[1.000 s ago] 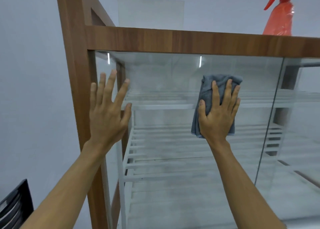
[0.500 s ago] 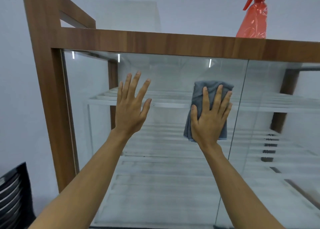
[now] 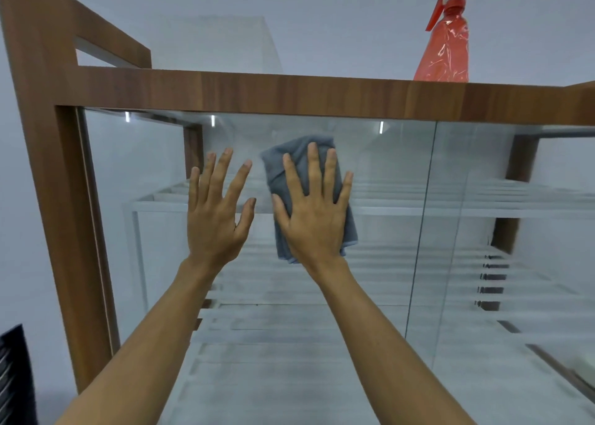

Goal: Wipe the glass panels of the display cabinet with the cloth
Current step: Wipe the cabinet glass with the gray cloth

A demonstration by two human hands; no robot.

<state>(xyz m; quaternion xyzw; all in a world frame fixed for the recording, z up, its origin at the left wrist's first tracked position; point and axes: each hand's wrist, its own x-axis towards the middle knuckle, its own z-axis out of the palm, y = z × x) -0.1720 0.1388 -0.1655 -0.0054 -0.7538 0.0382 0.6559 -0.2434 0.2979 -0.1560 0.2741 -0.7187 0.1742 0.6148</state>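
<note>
**Fingers (image 3: pixel 314 170) flat on cloth and glass**

The fingers of the right hand (image 3: pixel 317 222) are straight and slightly spread. They press a folded grey cloth (image 3: pixel 280 173) flat against the glass panel (image 3: pixel 154 180) without curling round it. The cloth is soft and rectangular, and it shows above the fingertips and below the wrist.

Just to the left, the left hand (image 3: pixel 215 222) is open with its fingers fanned, palm toward the same pane and holding nothing. Whether it touches the glass cannot be told.

The pane is the front of the display cabinet (image 3: pixel 289 93), which has a brown wood-grain frame. Inside are white slatted shelves (image 3: pixel 418 210), seen hazily through the streaky glass.

A vertical seam right of the hands marks where a second panel (image 3: pixel 515 263) begins. On the cabinet's top, far right, stands an orange-red translucent spray bottle (image 3: pixel 446 48) with a tapered body. A dark slatted object (image 3: pixel 14 376) sits near the left edge.
</note>
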